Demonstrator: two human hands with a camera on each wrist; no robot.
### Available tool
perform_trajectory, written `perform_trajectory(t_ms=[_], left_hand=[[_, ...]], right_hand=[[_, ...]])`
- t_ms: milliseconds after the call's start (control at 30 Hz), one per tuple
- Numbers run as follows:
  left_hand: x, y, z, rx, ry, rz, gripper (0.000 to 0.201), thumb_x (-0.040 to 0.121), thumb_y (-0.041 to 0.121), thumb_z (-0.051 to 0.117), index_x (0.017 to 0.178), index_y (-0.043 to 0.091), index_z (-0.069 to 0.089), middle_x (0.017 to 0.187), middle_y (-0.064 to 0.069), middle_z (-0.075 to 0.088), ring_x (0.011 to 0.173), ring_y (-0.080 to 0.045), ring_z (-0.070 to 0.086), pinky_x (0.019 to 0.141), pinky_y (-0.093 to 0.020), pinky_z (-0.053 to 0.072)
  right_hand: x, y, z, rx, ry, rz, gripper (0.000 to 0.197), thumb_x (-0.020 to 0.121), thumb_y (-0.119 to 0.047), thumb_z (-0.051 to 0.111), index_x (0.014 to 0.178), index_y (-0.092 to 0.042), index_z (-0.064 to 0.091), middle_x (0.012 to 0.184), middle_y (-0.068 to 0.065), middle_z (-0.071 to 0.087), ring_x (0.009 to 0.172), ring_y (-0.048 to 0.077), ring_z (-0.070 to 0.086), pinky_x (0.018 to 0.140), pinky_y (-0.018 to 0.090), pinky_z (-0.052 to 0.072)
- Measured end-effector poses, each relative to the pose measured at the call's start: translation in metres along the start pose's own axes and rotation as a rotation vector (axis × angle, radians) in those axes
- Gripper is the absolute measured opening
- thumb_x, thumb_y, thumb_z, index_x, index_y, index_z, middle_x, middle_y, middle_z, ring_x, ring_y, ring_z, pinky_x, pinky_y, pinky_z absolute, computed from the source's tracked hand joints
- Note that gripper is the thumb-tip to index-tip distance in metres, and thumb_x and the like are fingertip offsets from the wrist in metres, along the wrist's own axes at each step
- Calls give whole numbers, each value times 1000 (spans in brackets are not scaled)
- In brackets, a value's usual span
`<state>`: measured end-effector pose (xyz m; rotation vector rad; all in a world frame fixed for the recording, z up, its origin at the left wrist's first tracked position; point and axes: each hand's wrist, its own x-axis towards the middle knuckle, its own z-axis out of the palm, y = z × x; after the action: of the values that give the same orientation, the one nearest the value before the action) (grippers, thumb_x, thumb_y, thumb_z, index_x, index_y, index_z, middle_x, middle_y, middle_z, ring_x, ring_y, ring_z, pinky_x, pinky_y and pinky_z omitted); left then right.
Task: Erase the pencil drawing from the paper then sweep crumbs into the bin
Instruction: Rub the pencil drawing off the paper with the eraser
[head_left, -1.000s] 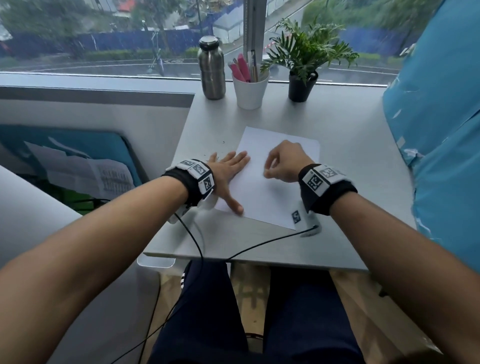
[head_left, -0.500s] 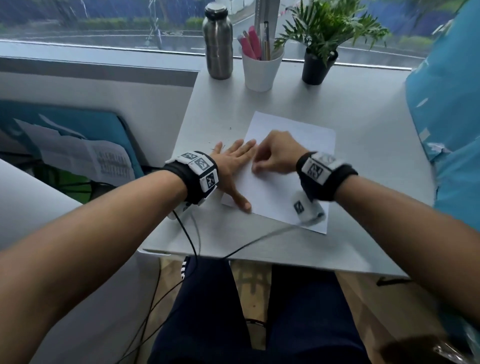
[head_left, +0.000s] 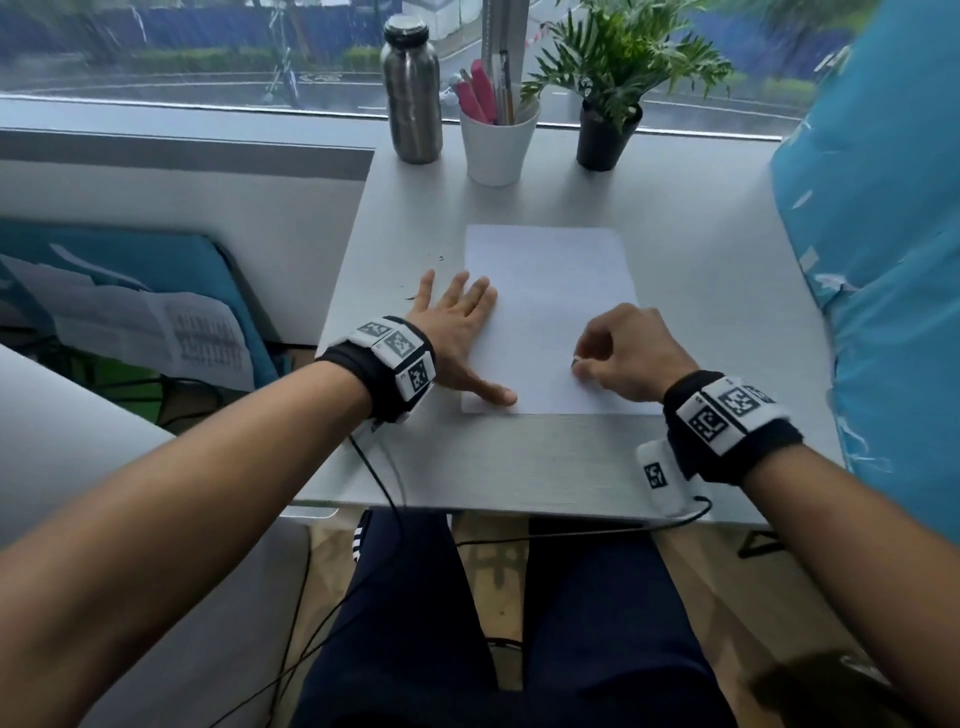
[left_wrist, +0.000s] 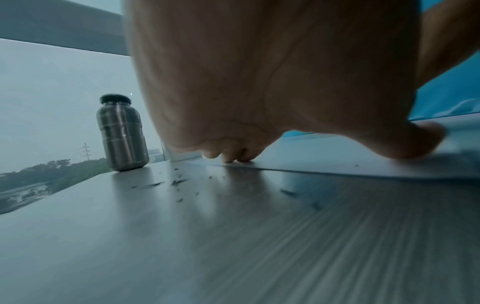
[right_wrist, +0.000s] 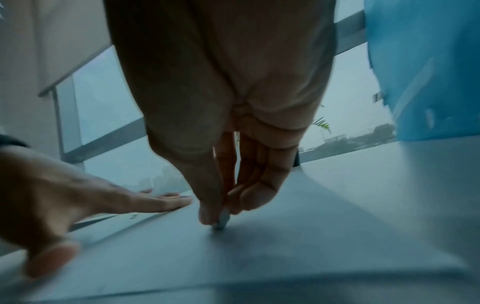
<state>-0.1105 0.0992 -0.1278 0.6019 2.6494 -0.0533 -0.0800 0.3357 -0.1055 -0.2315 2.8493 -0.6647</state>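
A white rectangular sheet of paper (head_left: 550, 317) lies flat on the pale grey desk (head_left: 701, 291), its near edge close to the desk's front edge; no pencil marks can be made out on it in the head view. The right hand (head_left: 626, 358) sits over the sheet's near right part with its fingers curled, and its thumb and forefinger pinch a small grey eraser (right_wrist: 223, 221) whose tip touches the paper. The left hand (head_left: 457, 332) lies flat with fingers spread along the sheet's left edge: the thumb presses on the near left corner and the fingertips (left_wrist: 233, 157) rest at the paper's edge, while the palm is on the desk beside it. Small dark eraser crumbs (left_wrist: 179, 182) are scattered on the desk just left of the sheet, near that hand. Both wrists wear black bands carrying white blocks with black square markers. At the far side of the desk, along the window, stand a brushed steel bottle with a dark cap (head_left: 411, 93), a white cup holding pink pens (head_left: 497, 140) and a small green plant in a black pot (head_left: 608, 130), all well apart from the paper. A light blue covering (head_left: 883, 260) rises along the desk's right side. The bin does not appear in any view.
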Motion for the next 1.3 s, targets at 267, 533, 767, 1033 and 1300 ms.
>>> perform_trajectory(t_ms=[267,533,767,1033,1300], left_hand=[[5,25,-16,32,129,103,124,60,84,63,151,9,23,163,-12,4,150,-27,-7,117,-57,-10],[39,38,-18,-117,-104,232,133,56,65,83,156,35,0,163,1,-16,149,-20,-15,119,-54,-3],[41,36,-16,-109,-111,243,134,55,66,82,155,37,-3,162,2,-18,149,-19,-17,119,-53,-4],[43,35,-16,-89,-103,249,135,54,67,82,155,38,-3,162,3,-19,149,-18,-17,119,-53,-5],[40,28,-13,-74,-104,298,129,60,71,76,155,37,-7,162,3,-20,148,-17,-20,118,-50,-9]], right_hand=[[27,25,-12,5,100,79,7,72,-15,80,78,-15,76,77,2,71,70,13,64,69,21,50],[31,16,-5,-43,197,163,11,75,-25,72,80,-16,72,92,10,71,85,27,67,79,32,57],[10,-12,4,-8,-5,-23,15,75,-21,71,81,-9,77,86,9,74,82,22,68,70,21,46],[0,-24,17,-5,-73,-100,17,74,-25,73,79,-9,77,85,7,73,79,21,67,77,32,54],[36,47,-42,10,21,135,14,76,-25,78,83,-14,74,81,2,70,72,13,63,65,18,45]])
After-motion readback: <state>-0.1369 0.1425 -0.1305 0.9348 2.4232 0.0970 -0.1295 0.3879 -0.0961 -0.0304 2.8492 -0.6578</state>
